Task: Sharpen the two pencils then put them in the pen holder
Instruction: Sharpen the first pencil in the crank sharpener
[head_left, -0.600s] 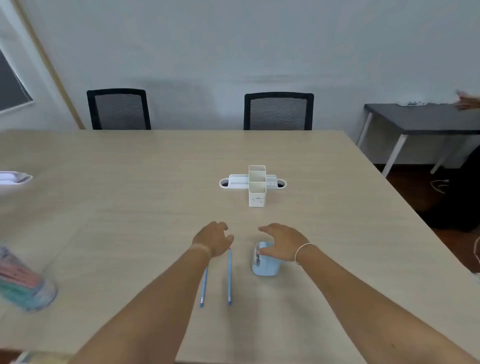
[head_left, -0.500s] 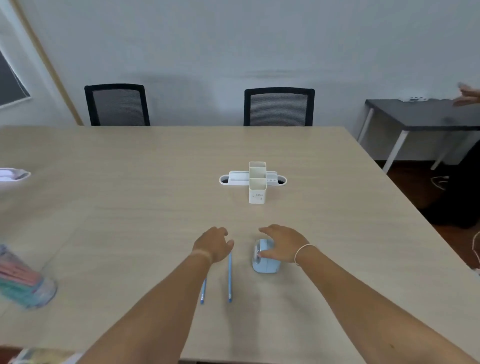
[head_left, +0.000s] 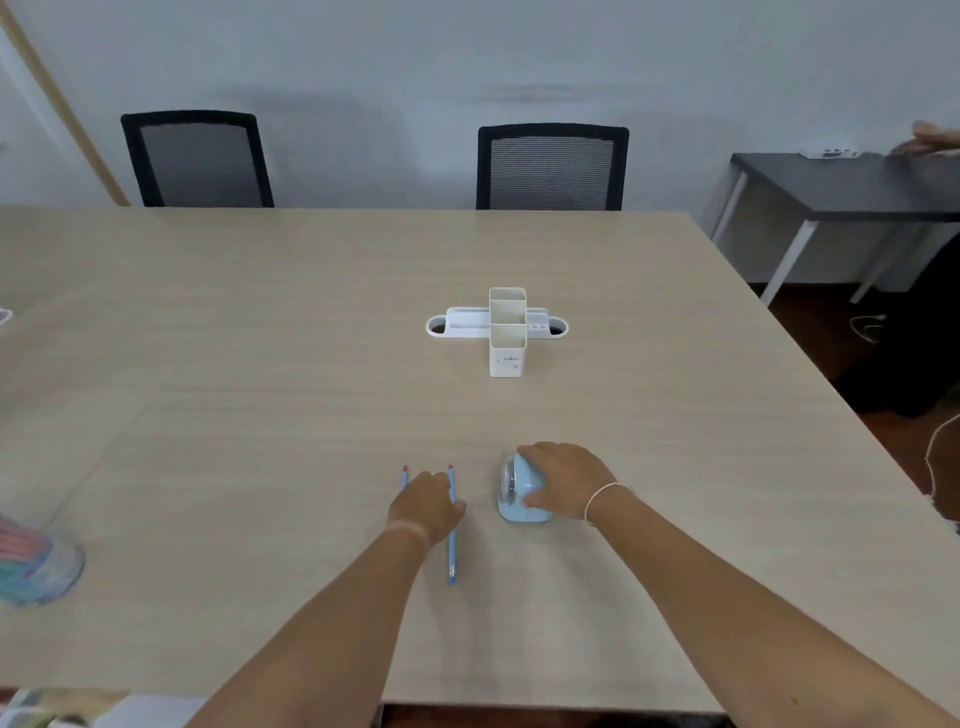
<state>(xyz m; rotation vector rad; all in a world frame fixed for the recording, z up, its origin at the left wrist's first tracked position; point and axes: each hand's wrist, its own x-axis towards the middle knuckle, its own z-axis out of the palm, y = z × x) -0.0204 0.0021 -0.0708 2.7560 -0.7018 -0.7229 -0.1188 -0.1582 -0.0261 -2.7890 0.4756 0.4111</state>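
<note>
Two blue pencils with red tips lie side by side on the wooden table (head_left: 260, 364), pointing away from me. My left hand (head_left: 426, 506) is curled down over them. Its thumb is on the right side of the right pencil (head_left: 451, 556) and its fingers are on the left side. The left pencil (head_left: 404, 475) shows only its tip beyond my knuckles. My right hand (head_left: 566, 480) grips a light-blue pencil sharpener (head_left: 517, 501) from the right. The sharpener stands on the table just right of the pencils. A white pen holder (head_left: 506, 343) stands farther back at the table's middle.
A clear tub of coloured pens (head_left: 36, 566) sits at the left edge. Two black mesh chairs (head_left: 550, 166) stand behind the table. A dark side table (head_left: 831, 182) is at the right, with another person's hand (head_left: 935, 140) over it. White cables (head_left: 935, 457) lie on the floor.
My left hand has drawn back along the pencils and closed down on them, so their red tips now show beyond it. My right hand has settled more firmly onto the sharpener.
</note>
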